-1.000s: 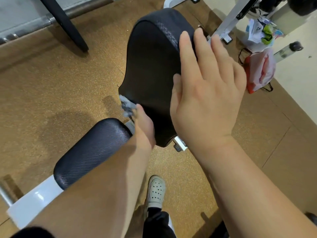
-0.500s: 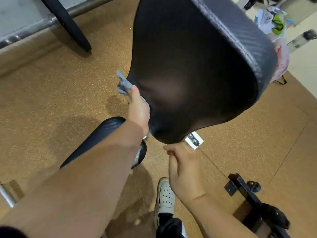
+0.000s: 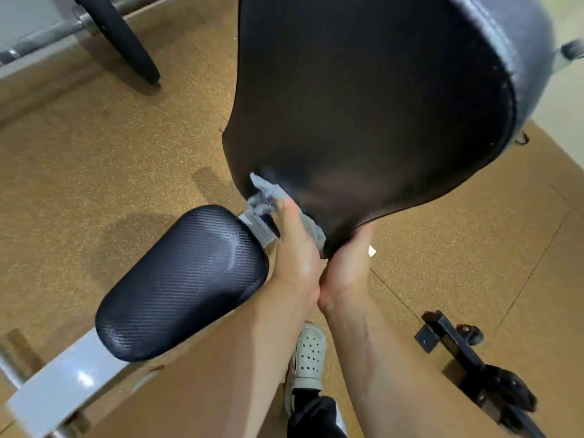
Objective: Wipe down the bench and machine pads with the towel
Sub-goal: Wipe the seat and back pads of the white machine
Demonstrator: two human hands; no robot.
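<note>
A big black back pad (image 3: 373,99) is tilted up and fills the top of the head view. A crumpled grey towel (image 3: 268,197) lies against the pad's lower left edge, and my left hand (image 3: 295,248) presses it there, fingers wrapped in the cloth. My right hand (image 3: 347,263) cups the pad's bottom tip from underneath, its fingers hidden behind the pad. The two hands touch at the wrists. A smaller black seat pad (image 3: 186,279) on a white frame (image 3: 60,393) sits low at the left, just beside my left forearm.
Brown speckled floor (image 3: 94,159) all around. A black weight plate on a steel bar (image 3: 117,36) leans at the top left. A black metal bracket with wheels (image 3: 467,358) lies at the lower right. My foot in a white perforated clog (image 3: 308,352) stands below the hands.
The towel and my left hand slid down the pad's left edge toward its bottom tip. My right hand rose from below the pad to cup that tip. The view moved closer.
</note>
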